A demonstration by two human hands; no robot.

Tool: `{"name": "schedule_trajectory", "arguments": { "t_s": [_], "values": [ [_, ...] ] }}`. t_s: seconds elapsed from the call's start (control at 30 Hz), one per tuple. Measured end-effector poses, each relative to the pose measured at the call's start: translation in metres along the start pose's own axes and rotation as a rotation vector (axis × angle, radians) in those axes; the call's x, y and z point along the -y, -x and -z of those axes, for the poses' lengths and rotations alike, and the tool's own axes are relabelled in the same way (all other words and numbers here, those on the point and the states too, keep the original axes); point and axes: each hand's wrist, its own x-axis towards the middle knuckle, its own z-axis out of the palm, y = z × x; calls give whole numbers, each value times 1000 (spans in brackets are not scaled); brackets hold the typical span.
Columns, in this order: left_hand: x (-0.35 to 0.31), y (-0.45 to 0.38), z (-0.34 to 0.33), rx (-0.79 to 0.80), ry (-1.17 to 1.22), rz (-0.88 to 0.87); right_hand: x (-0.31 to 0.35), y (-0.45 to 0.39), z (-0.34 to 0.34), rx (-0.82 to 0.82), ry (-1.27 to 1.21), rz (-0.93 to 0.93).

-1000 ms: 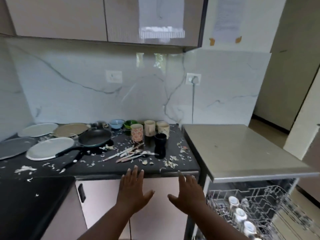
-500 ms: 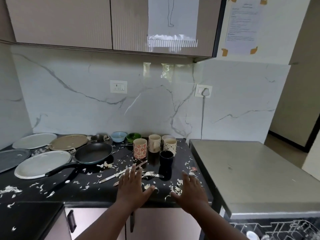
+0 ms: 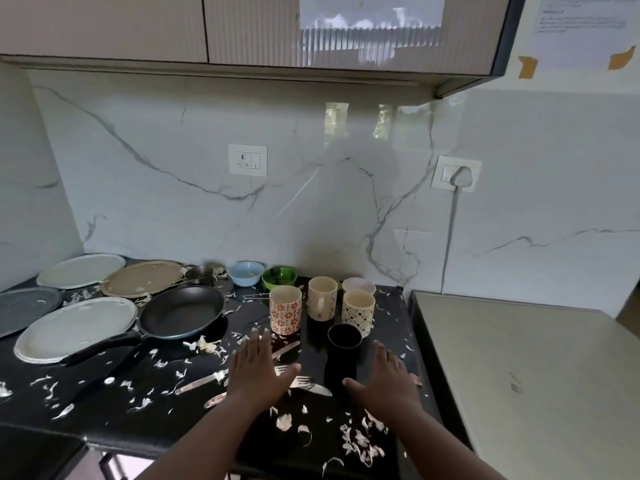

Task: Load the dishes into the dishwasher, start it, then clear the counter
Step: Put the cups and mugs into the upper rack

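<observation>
My left hand [image 3: 258,370] hovers flat and open over scattered cutlery [image 3: 304,384] on the black counter [image 3: 114,403]. My right hand [image 3: 386,379] is open beside a black cup [image 3: 344,341], empty. Behind stand a red-flowered mug [image 3: 285,309], a beige mug [image 3: 322,298] and a patterned mug [image 3: 358,307]. A black frying pan [image 3: 181,311] lies to the left, its handle pointing toward me. Several plates [image 3: 74,327] lie at the far left. A blue bowl [image 3: 246,273] and a green bowl [image 3: 279,277] sit by the wall.
White peel scraps [image 3: 360,441] litter the counter. The dishwasher's steel top [image 3: 526,375] adjoins the counter on the right. Wall cabinets [image 3: 242,29] hang overhead. A plug [image 3: 460,174] with a cord sits in the right wall socket.
The view has risen and closed in on the counter, so the dishwasher rack has left the frame. Both open hands have moved forward from the counter's edge to over the cutlery and beside the black cup.
</observation>
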Motion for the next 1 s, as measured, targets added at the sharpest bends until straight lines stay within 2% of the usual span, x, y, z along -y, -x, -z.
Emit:
{"name": "schedule_trajectory", "arguments": {
  "t_s": [0.2, 0.5, 0.77, 0.83, 0.9, 1.0],
  "values": [
    [9, -55, -3, 29, 99, 78, 8, -39, -16, 36, -173, -105],
    [19, -143, -13, 14, 393, 15, 23, -89, -32, 98, -465, -205],
    [19, -181, -33, 29, 692, 0, 27, -88, -43, -4, -617, -272],
    [18, -182, -32, 30, 723, 17, 23, -84, -42, -19, -776, -332],
    [19, -181, -29, 0, 735, -2, 16, -80, -34, 10, -1085, -408],
    [14, -172, -27, -154, 790, -95, -2, -68, -11, 59, -1427, -446]
  ]
}}
